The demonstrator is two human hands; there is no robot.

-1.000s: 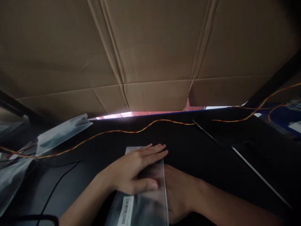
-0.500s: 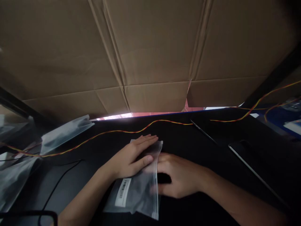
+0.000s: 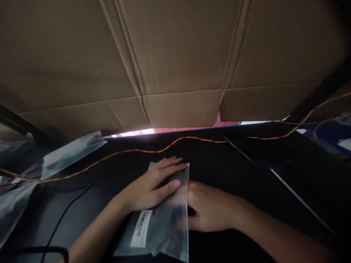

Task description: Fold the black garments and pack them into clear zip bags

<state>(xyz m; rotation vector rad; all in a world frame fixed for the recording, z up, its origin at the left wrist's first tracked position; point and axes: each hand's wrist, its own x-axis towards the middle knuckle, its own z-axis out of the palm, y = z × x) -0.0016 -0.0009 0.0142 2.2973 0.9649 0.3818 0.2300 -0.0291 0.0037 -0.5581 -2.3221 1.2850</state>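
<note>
A frosted zip bag (image 3: 164,233) with a white barcode label (image 3: 141,228) lies on the black table in front of me. My left hand (image 3: 157,182) rests flat on top of it, fingers stretched towards the zip edge and thumb apart. From the right, my right hand (image 3: 208,206) reaches in at the bag's mouth, so its fingers sit inside the plastic. They show only as a blur through the film, thumb below and the others above. Whether they hold anything is hidden.
Two dark, flat devices with shiny edges, one further back (image 3: 238,148) and one nearer (image 3: 298,197), lie at right. A red-and-yellow twisted wire (image 3: 153,151) crosses behind my hands. More plastic bags (image 3: 74,153) and a black cable (image 3: 64,215) are at left. Cardboard (image 3: 181,54) closes off the back.
My right hand has gone slightly deeper into the bag. The bag's near end has shifted a little towards me, its zip edge now straighter. My left hand stays pressed on top.
</note>
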